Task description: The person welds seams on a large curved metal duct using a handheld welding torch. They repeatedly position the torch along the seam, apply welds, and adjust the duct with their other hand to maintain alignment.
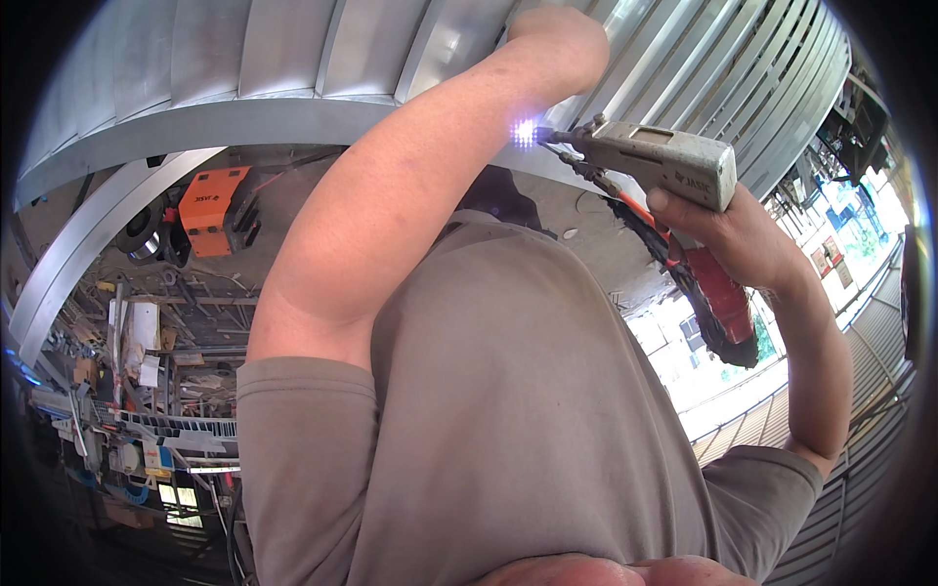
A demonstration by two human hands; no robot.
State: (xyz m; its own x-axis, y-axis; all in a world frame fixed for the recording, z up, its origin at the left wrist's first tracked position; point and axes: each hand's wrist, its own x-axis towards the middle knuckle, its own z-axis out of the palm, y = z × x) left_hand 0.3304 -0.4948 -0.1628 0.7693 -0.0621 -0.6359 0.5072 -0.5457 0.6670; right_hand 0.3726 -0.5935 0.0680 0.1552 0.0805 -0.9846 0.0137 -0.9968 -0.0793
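Observation:
My right hand (731, 232) is wrapped round the red handle of a handheld welding gun (674, 156) with a grey metal head. At the nozzle, a bright white-violet glow (526, 133) shows beside my left forearm, near the edge of a curved metal band (234, 122). My left arm reaches up across the view. The left hand (559, 44) bends over metal slats (684, 59), and its fingers are hidden. A dark sleeve and an orange-red line run below the gun head.
An orange machine (210, 212) stands on the floor at left, next to a dark round reel (147, 234). Tools, boxes and metal bars clutter the lower left. A curved metal strip (73, 239) arches at far left. Ribbed sheeting (870, 361) lies at right.

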